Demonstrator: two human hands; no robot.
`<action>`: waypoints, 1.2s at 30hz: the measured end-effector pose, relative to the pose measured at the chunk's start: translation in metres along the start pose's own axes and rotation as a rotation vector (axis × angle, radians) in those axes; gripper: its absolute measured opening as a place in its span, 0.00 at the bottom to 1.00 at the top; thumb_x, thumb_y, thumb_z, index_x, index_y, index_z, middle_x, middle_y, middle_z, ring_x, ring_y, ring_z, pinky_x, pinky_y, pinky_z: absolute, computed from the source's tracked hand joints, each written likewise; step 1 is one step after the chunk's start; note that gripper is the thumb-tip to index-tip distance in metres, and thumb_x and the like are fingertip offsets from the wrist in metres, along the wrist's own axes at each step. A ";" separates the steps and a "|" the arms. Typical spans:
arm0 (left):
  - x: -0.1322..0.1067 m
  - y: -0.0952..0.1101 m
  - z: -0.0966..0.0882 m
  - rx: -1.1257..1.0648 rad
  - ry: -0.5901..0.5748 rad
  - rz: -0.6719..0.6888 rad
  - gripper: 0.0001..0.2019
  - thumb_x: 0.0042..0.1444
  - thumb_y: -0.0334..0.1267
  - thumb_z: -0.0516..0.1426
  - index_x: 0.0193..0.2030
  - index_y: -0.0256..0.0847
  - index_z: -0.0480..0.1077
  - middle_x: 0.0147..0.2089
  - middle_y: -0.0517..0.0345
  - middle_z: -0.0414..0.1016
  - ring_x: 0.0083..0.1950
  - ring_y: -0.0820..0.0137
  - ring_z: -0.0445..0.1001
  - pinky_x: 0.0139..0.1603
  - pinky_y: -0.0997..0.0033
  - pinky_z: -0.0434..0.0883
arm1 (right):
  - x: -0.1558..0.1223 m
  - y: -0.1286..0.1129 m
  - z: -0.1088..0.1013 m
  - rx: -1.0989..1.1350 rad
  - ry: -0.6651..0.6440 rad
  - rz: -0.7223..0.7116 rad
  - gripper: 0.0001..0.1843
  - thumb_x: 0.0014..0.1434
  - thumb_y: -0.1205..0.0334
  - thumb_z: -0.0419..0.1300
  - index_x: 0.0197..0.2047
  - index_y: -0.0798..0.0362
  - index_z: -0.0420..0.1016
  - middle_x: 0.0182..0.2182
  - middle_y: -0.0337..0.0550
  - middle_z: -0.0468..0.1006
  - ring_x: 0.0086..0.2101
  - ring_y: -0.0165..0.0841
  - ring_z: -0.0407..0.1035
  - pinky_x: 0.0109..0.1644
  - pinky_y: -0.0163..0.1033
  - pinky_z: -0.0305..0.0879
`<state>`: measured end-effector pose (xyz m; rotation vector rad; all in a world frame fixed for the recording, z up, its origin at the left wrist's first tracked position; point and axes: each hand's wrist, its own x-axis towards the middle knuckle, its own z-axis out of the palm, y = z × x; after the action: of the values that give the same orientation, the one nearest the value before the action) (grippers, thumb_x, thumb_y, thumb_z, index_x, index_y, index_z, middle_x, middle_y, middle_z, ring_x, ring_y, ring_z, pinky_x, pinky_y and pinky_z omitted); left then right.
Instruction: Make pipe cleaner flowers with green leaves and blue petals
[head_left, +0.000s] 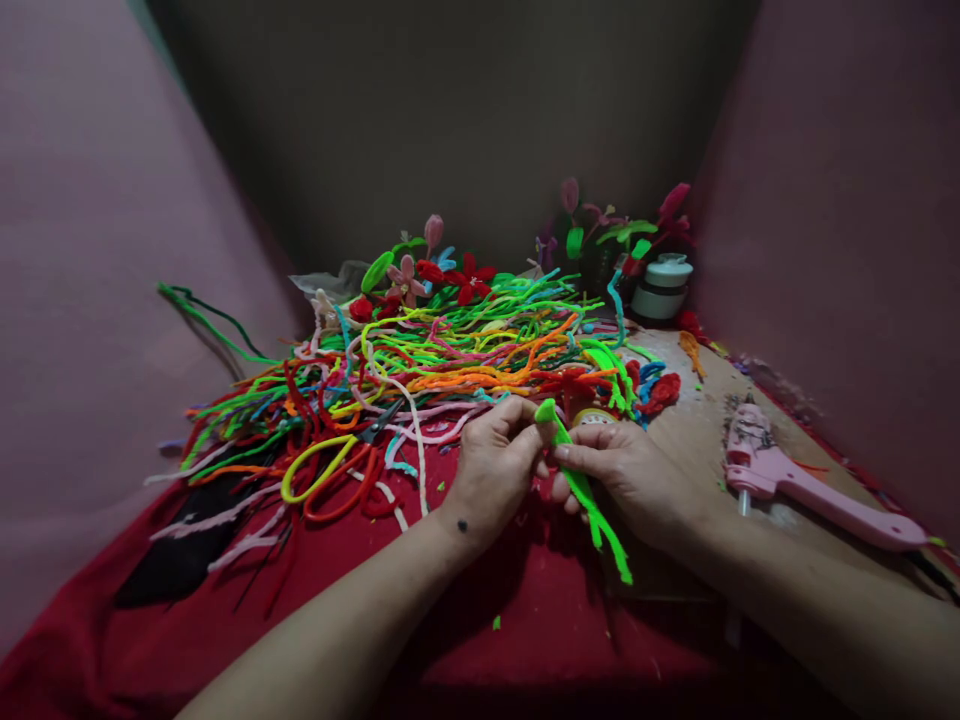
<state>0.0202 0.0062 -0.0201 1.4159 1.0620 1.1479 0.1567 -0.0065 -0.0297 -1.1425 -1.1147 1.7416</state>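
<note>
Between my two hands is a bright green pipe-cleaner leaf (577, 480), tilted, with its loose ends hanging down to the right. My left hand (501, 455) pinches its upper tip between thumb and fingers. Just below that, my right hand (622, 465) grips the middle of the leaf, thumb on top and fingers curled behind. Beyond my hands spreads a large pile of coloured pipe cleaners (480, 350). More green pieces (611, 375) lie just behind my right hand, near some red petals (660, 393).
Scissors with yellow and red handles (319, 470) lie left on the red cloth (480, 640). A pink glue gun (817, 490) rests on a board (697, 440) at right. Finished flowers (469, 278) and a pale lidded jar (663, 288) stand at the back, before the wall.
</note>
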 end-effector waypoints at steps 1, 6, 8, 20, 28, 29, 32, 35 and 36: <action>-0.001 -0.001 0.002 -0.002 0.022 0.035 0.04 0.51 0.35 0.56 0.29 0.37 0.67 0.22 0.65 0.66 0.19 0.80 0.63 0.20 0.80 0.61 | 0.000 0.001 0.000 0.016 0.009 -0.004 0.10 0.48 0.57 0.61 0.25 0.55 0.72 0.15 0.37 0.74 0.14 0.25 0.64 0.18 0.29 0.58; 0.000 -0.001 0.001 0.033 -0.001 0.064 0.05 0.51 0.36 0.56 0.29 0.38 0.65 0.22 0.66 0.64 0.19 0.80 0.61 0.20 0.79 0.60 | -0.001 0.001 -0.001 -0.031 0.010 0.006 0.10 0.48 0.58 0.60 0.22 0.56 0.70 0.15 0.39 0.74 0.14 0.25 0.63 0.18 0.29 0.58; 0.003 0.002 -0.004 0.080 0.017 0.097 0.06 0.51 0.38 0.56 0.30 0.38 0.65 0.22 0.66 0.65 0.19 0.80 0.60 0.21 0.79 0.60 | -0.002 -0.001 0.000 -0.093 0.014 0.019 0.11 0.49 0.58 0.59 0.22 0.56 0.69 0.15 0.40 0.75 0.14 0.25 0.64 0.18 0.29 0.58; 0.002 0.003 -0.012 0.364 0.038 0.252 0.06 0.55 0.36 0.52 0.30 0.39 0.66 0.21 0.66 0.62 0.21 0.79 0.59 0.24 0.79 0.59 | -0.005 -0.004 0.006 -0.203 0.015 0.009 0.11 0.50 0.60 0.58 0.20 0.56 0.68 0.14 0.38 0.73 0.14 0.24 0.63 0.18 0.29 0.56; 0.001 0.002 -0.009 0.230 0.069 0.180 0.06 0.54 0.38 0.54 0.31 0.39 0.66 0.21 0.66 0.63 0.19 0.80 0.59 0.21 0.79 0.58 | -0.009 -0.006 0.007 -0.147 0.009 0.017 0.10 0.50 0.60 0.59 0.22 0.55 0.69 0.15 0.37 0.74 0.15 0.24 0.63 0.19 0.29 0.57; 0.001 0.002 -0.010 0.245 0.074 0.183 0.06 0.54 0.38 0.54 0.30 0.39 0.66 0.21 0.66 0.64 0.20 0.80 0.59 0.22 0.79 0.59 | -0.010 -0.007 0.007 -0.154 0.006 0.015 0.10 0.50 0.60 0.59 0.22 0.56 0.69 0.15 0.37 0.74 0.15 0.23 0.63 0.19 0.28 0.56; 0.002 0.001 -0.011 0.296 0.086 0.190 0.06 0.54 0.38 0.54 0.31 0.39 0.66 0.22 0.65 0.64 0.20 0.79 0.60 0.22 0.79 0.59 | -0.009 -0.005 0.006 -0.149 -0.020 0.008 0.09 0.51 0.59 0.58 0.25 0.56 0.70 0.17 0.38 0.75 0.17 0.24 0.64 0.20 0.29 0.58; 0.004 0.002 -0.013 0.338 0.102 0.207 0.06 0.54 0.39 0.54 0.31 0.39 0.66 0.22 0.65 0.64 0.20 0.79 0.59 0.22 0.79 0.59 | -0.007 -0.001 0.004 -0.152 -0.052 0.006 0.08 0.49 0.60 0.59 0.26 0.56 0.70 0.19 0.38 0.75 0.18 0.25 0.65 0.21 0.29 0.58; 0.005 0.002 -0.014 0.349 0.110 0.215 0.06 0.54 0.39 0.54 0.31 0.39 0.66 0.22 0.65 0.64 0.21 0.79 0.59 0.22 0.79 0.58 | -0.006 0.000 0.004 -0.158 -0.061 0.009 0.07 0.49 0.60 0.59 0.25 0.56 0.71 0.19 0.39 0.75 0.18 0.25 0.66 0.21 0.29 0.59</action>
<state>0.0069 0.0128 -0.0166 1.7908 1.2552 1.2470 0.1547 -0.0130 -0.0276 -1.1965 -1.3057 1.7301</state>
